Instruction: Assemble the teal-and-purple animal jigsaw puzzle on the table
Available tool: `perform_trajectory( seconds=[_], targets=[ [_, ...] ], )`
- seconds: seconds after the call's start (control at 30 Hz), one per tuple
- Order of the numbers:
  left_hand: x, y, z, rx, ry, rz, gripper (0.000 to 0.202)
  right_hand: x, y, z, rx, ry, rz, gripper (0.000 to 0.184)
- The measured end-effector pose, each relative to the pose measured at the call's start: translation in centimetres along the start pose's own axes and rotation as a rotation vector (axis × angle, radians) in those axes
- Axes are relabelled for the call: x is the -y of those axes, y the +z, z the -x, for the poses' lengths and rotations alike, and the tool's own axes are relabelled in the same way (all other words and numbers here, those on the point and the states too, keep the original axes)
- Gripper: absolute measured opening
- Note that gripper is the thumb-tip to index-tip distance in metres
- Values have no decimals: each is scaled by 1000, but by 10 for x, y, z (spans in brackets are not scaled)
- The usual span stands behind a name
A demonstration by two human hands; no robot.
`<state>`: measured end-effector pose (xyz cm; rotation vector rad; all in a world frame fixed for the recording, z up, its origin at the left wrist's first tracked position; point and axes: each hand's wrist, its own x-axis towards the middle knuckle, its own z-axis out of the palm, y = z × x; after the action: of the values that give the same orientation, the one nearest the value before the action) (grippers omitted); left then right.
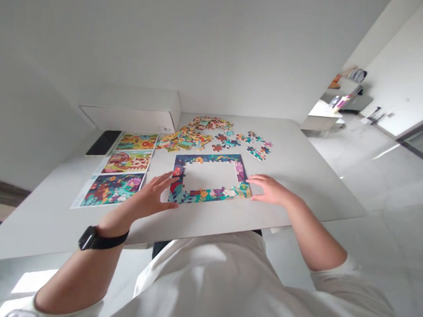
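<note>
A rectangular jigsaw puzzle border (208, 159) lies flat on a pale table (283, 206), just below the centre of the frame. Its top edge is dark blue, its lower edge is bright with leaves and flowers, and the table shows through its unfilled middle.

The border is bracketed by two bare hands reaching out from the bottom of the frame. The left hand (155, 194) is placed at the border's left side and the right hand (271, 190) at its right side, a position that appears suited to steadying or squaring the assembled pieces. The fingers (253, 179) of both hands are spread open and rest at or very near the border's edges, and no piece is seen held in either hand.

Three printed picture sheets (112, 189) are lined up in a column to the left of the border, a placement that seems to keep their colourful scenes within easy sight. Loose puzzle pieces (198, 137) are heaped at upper centre, beyond the border, with a looser scatter of pieces (251, 143) to their right, within reach but apart from the assembled edge.

A black smartphone (103, 142) and a white box (129, 120) sit at the table's far left. A black smartwatch (89, 238) is worn on the left wrist.
</note>
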<state>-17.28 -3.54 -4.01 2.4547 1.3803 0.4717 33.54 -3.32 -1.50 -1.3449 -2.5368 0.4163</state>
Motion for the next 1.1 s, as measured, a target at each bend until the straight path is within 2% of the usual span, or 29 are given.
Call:
perform_trajectory(
  seconds=[0.2, 0.33, 0.5, 0.57, 0.67, 0.77, 0.83, 0.9, 0.97, 1.1],
  targets=[
    [3, -4, -4, 131, -20, 76, 96, -4, 18, -5, -46, -12, -2, 55],
    [8, -3, -2, 115, -31, 65, 87, -3, 16, -7, -48, -19, 4, 55],
    [16, -2, -7, 68, -21, 69, 86, 9, 7, -10, 16, -3, 49, 56],
    [15, -9, -17, 71, -13, 71, 82, 12, -5, -15, 79, -15, 45, 54],
    [4, -27, -42, 7, -11, 68, 70, 4, -40, -28, 125, 3, 3, 41],
    [-16, -47, -76, -151, -45, 65, 52, -15, -80, -47, -95, 175, 14, 34],
    [-31, -53, -98, -226, -80, 110, 40, -31, -94, -60, -278, 323, 2, 32],
    [-44, -50, -113, -303, -113, 167, 29, -46, -91, -73, -422, 457, -35, 28],
    [-52, -41, -120, -378, -173, 237, 24, -61, -74, -81, -490, 582, -38, 24],
    [-54, -18, -117, -418, -319, 332, 32, -83, -33, -87, -393, 740, 0, 16]
  ],
)
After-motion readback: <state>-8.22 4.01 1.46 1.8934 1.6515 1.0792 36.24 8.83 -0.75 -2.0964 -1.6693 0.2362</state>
